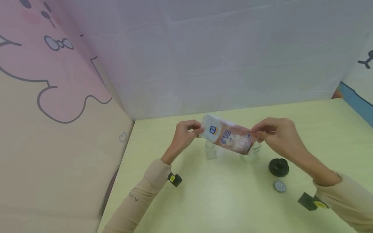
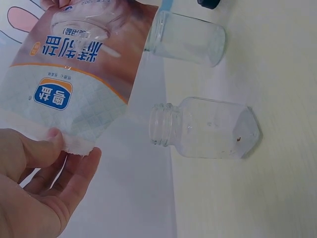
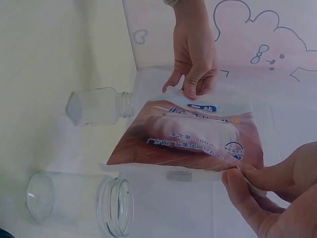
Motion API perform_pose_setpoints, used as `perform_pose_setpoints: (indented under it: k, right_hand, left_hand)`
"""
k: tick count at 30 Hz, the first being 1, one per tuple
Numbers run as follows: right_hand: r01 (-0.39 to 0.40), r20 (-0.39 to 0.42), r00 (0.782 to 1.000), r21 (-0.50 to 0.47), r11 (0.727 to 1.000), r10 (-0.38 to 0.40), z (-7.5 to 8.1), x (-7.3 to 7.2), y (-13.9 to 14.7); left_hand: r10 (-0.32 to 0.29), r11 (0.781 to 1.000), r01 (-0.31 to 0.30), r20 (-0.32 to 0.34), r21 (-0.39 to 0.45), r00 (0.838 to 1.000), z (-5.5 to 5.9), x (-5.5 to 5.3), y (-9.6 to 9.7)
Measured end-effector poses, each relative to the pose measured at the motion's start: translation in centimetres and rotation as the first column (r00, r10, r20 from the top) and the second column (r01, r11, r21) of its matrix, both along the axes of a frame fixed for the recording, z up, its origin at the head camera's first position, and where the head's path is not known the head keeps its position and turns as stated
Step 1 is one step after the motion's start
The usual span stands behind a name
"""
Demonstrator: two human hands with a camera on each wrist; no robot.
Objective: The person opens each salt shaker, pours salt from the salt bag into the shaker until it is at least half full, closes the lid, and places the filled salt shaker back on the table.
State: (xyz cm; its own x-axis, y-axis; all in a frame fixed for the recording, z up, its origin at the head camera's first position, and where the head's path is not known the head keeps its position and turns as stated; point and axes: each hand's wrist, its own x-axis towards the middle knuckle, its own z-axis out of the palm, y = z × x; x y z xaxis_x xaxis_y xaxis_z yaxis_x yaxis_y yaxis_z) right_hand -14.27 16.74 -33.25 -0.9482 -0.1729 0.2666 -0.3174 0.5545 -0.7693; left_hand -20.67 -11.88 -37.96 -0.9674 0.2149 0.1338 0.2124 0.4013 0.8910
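A salt bag (image 1: 230,135), brown and white with Chinese print, is stretched between both hands above the table. At its white end, the left hand (image 1: 187,132) pinches a corner; that edge looks ragged in the left wrist view. The right hand (image 1: 276,134) pinches the brown end between thumb and fingers. Below the white end stands a small clear glass bottle (image 2: 213,128) with a threaded, uncapped neck. A wider clear glass jar (image 3: 74,198), also without a lid, stands below the brown end, partly hidden by the bag in the head view.
A round black lid (image 1: 278,167) with a raised knob lies on the table to the right. Nearer the person is a small grey shaker cap (image 1: 279,186) with holes. A pale yellow table (image 1: 209,200) extends to a white sheet (image 1: 218,58) behind and a cartoon-printed curtain (image 1: 70,155) at left.
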Motion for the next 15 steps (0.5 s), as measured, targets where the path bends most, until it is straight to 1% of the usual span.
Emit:
perform_pose_setpoints:
  k: [6, 15]
  right_hand:
    - [-0.004, -0.015, 1.0, -0.002, 1.0, 0.004, 0.15, 0.05, -0.03]
    - [-0.008, -0.02, 1.0, -0.011, 1.0, 0.008, 0.31, 0.09, 0.02]
  left_hand:
    - [0.0, 1.0, -0.001, 0.008, 0.019, 1.0, -0.05, 0.0, -0.07]
    - [-0.015, 0.998, 0.015, 0.011, 0.053, 1.0, -0.24, 0.08, -0.2]
